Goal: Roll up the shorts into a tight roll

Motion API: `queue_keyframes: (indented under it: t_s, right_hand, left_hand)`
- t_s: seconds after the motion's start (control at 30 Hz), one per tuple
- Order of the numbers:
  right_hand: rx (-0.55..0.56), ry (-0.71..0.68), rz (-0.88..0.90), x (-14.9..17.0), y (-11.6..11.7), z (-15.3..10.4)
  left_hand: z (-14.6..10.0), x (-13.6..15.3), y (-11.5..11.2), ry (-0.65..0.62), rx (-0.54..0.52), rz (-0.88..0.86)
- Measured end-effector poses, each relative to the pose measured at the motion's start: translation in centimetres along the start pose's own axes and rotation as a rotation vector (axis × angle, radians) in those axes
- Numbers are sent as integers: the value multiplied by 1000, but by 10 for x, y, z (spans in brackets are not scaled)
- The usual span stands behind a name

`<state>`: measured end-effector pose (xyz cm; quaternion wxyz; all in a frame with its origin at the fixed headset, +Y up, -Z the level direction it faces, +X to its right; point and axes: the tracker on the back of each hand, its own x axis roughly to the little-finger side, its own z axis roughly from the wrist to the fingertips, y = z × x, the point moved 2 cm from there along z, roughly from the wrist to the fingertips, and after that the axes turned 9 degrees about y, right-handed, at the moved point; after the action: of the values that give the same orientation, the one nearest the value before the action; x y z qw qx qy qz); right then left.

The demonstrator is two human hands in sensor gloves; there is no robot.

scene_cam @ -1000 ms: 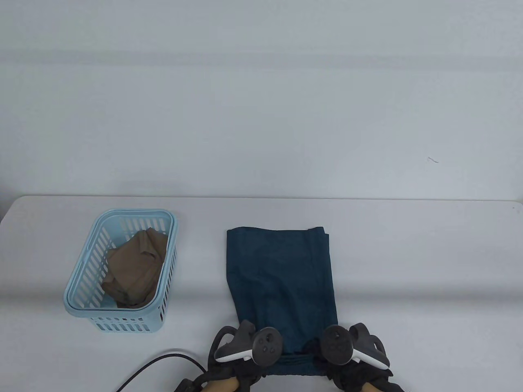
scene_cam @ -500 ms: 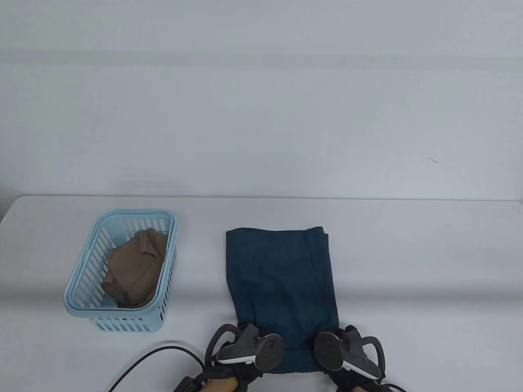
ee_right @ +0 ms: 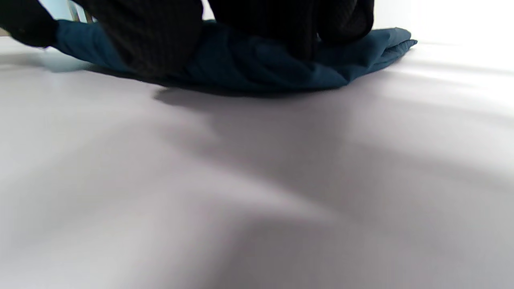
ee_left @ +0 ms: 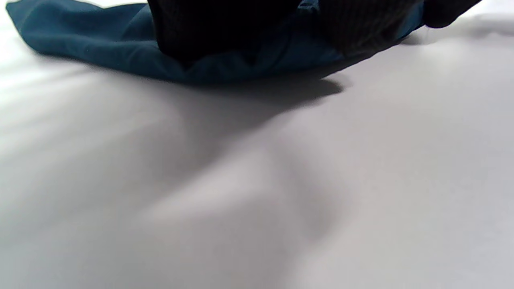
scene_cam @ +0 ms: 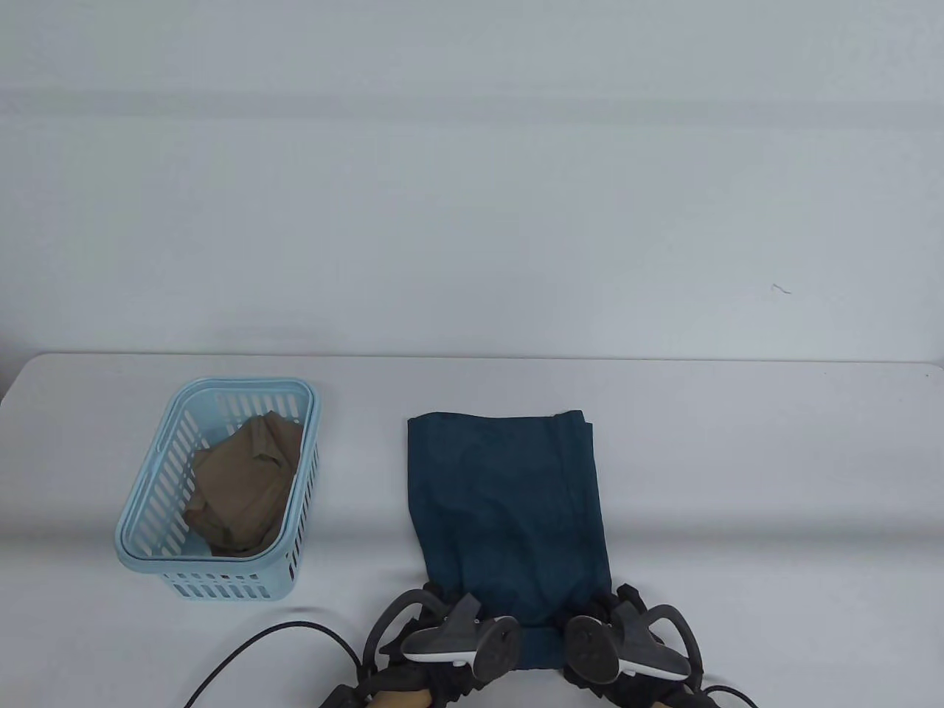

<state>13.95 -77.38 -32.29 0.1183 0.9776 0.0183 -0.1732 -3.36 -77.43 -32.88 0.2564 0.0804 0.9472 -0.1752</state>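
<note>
Both hands, left hand point(scene_cam: 435, 627) and right hand point(scene_cam: 627, 627), grip the near hem of the folded dark teal fabric shorts point(scene_cam: 509, 501) at the white table's point(scene_cam: 737, 479) front edge; rolling seems barely begun, most cloth lying flat.

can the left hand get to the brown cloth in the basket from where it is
Probably yes: the blue basket is open-topped with bare table between, but the left hand is busy gripping the shorts.
</note>
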Motion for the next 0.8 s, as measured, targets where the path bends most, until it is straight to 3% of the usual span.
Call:
queue_keyframes:
  t_s: [0.27, 0.5, 0.6, 0.67, 0.73, 0.8]
  right_hand:
    - [-118, 67, 463, 29, 2, 5]
    - [-42, 136, 334, 25, 1, 9]
    - [-16, 163, 311, 24, 0, 10]
    - [17, 186, 281, 23, 0, 9]
    - [43, 205, 276, 23, -1, 8]
    - [56, 205, 283, 24, -4, 6]
  left_hand:
    - [-2, 16, -4, 2, 22, -394]
    - [3, 11, 7, 110, -64, -179]
    - [-8, 4, 28, 34, -255, -145]
    - [-15, -6, 31, -77, -238, -134]
    - [-17, -10, 24, -52, -173, -90]
    - [-16, -10, 21, -45, -200, -53]
